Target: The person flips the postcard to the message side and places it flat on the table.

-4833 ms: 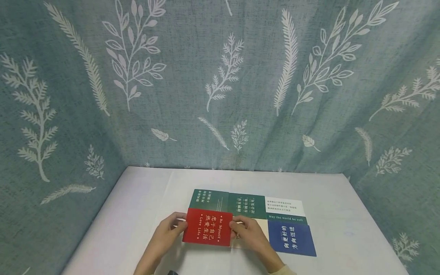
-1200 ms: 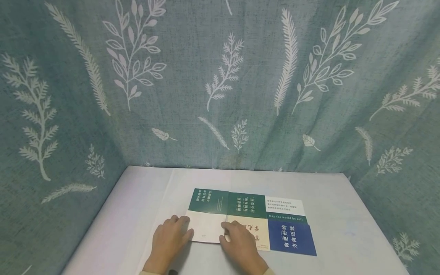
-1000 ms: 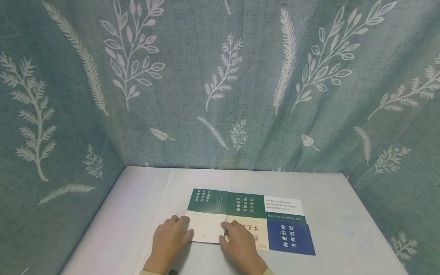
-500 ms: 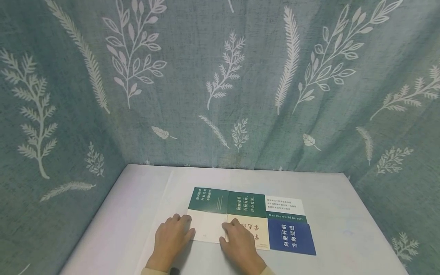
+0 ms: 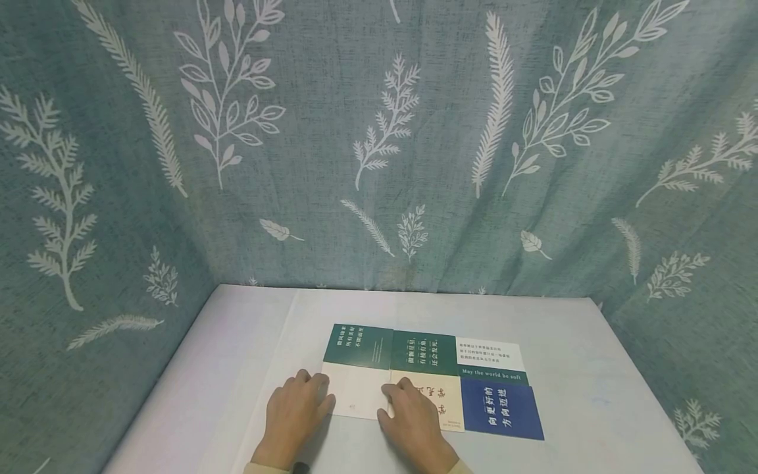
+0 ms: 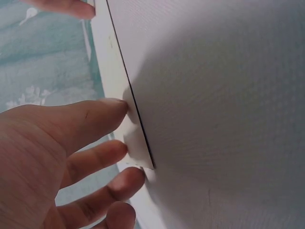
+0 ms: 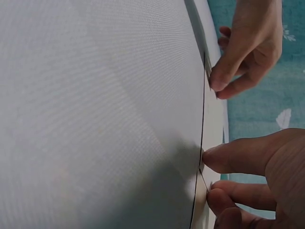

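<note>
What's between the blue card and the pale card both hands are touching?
The head view shows a cream card with writing between the pale card and the blue card, partly covered by the right hand.

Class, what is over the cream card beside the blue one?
In the head view, the right hand covers the lower-left part of the cream card. Writing shows towards the blue card; any print behind the hand cannot be seen.

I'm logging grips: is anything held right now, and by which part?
Nothing appears gripped: the mostly blank cream card lies flat, left hand touching its left end, right hand its right end.
</note>
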`<move>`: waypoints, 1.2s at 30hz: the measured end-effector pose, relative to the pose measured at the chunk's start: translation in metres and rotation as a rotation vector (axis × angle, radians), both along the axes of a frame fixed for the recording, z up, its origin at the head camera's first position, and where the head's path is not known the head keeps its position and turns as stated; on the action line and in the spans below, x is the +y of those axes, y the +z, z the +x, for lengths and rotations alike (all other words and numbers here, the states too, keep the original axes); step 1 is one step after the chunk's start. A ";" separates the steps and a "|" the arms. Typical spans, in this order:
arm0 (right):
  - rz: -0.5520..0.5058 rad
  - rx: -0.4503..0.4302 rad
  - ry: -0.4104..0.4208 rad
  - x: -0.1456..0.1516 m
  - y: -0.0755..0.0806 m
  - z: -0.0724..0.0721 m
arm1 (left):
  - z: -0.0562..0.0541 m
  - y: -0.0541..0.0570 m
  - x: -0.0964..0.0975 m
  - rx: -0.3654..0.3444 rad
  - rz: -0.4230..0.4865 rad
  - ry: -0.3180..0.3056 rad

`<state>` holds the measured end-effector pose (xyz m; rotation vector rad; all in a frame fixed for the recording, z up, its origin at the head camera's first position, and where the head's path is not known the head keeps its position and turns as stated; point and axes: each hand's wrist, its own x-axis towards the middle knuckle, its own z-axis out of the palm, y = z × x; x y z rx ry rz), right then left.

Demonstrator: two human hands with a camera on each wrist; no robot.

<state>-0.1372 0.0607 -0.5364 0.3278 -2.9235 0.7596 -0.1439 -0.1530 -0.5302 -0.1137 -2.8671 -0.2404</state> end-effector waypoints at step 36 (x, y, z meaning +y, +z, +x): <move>-0.054 -0.072 -0.072 0.126 0.023 -0.003 | -0.019 0.002 0.049 0.105 0.136 -0.309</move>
